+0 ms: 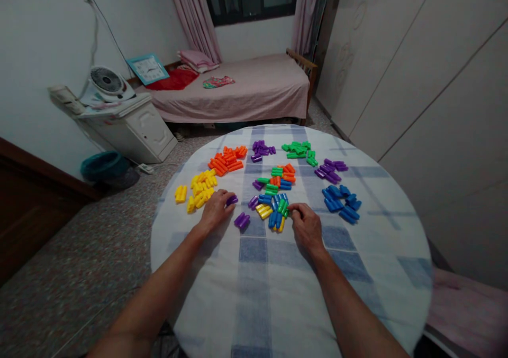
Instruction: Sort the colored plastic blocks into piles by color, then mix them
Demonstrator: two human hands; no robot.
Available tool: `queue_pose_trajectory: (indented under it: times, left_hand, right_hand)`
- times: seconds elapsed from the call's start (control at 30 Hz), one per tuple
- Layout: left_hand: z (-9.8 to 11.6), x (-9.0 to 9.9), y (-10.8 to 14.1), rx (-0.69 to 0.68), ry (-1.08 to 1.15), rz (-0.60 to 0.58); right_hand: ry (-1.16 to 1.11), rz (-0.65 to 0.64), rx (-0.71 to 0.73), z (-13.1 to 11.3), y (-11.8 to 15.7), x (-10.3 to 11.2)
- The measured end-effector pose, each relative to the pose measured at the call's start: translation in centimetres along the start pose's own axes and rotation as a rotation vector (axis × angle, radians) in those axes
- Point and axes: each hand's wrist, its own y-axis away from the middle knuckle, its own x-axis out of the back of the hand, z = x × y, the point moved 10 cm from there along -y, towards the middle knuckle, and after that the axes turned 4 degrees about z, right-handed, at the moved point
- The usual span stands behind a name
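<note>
My left hand (pixel 216 208) is closed on a purple piece (pixel 232 200) at the left of the middle, beside the yellow pile (pixel 203 187). Another purple piece (pixel 242 221) lies just right of and below it. My right hand (pixel 305 223) has its fingertips at a green piece (pixel 283 208), which lies on blue and yellow pieces in the mixed middle pile. Its fingers are pressed together at the green piece's right edge. Nearby in that pile are a yellow piece (pixel 263 211) and a blue piece (pixel 275 220).
Around the round table (pixel 254 294) lie orange (pixel 227 159), purple (pixel 328 171), green (pixel 297 149) and blue (pixel 342 203) piles. Behind stands a bed (pixel 254 88). A cabinet (pixel 138 128) with a fan (pixel 106 80) is at left, near a bin (pixel 103 166).
</note>
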Motion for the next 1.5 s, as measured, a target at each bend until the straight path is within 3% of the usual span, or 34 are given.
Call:
queue_pose_trajectory:
  times: [0.13,0.27,0.47,0.7,0.8,0.9,1.0,1.13,1.3,1.4,1.5]
  left_hand:
    - [0.2,0.9,-0.1,0.095,0.102,0.045]
    - [2.9,1.1,2.0,0.026,0.252,0.009]
    - [6.1,-0.9,4.9,-0.097,0.061,-0.076]
    - [6.8,-1.5,4.4,-0.115,0.021,-0.093]
    - [5.1,-1.0,2.9,0.023,0.265,-0.093]
    - [2.0,-1.8,0.4,0.340,0.678,-0.121]
    - [0.7,-3.0,-3.1,0.553,0.973,-0.125]
    - [1.7,-4.3,-8.9,0.603,1.080,-0.111]
    - [2.8,-5.0,-14.8,0.633,1.074,0.012]
    - [3.0,-4.6,-15.9,0.622,1.044,0.067]
    - [2.7,-3.6,-14.2,0.568,1.011,0.054]
  right_hand:
    - [-0.018,-0.007,0.006,0.0,-0.1,0.0]
    - [-0.024,-0.009,0.018,0.0,0.0,-0.1]
    - [-0.014,-0.015,0.012,0.1,-0.1,-0.2]
    - [-0.011,-0.017,0.017,-0.3,0.0,0.0]
    - [-0.003,-0.020,0.004,-0.1,0.0,-0.1]
    - [-0.006,-0.025,0.001,0.0,0.1,-0.2]
    - [-0.013,-0.022,0.000,0.0,0.1,-0.2]
    - [-0.020,-0.037,-0.010,0.1,0.1,-0.3]
    - [-0.013,-0.040,-0.016,0.1,0.1,-0.3]
    - [-0.019,-0.037,-0.014,0.0,0.1,-0.3]
    - [-0.022,-0.035,-0.014,-0.1,0.1,-0.2]
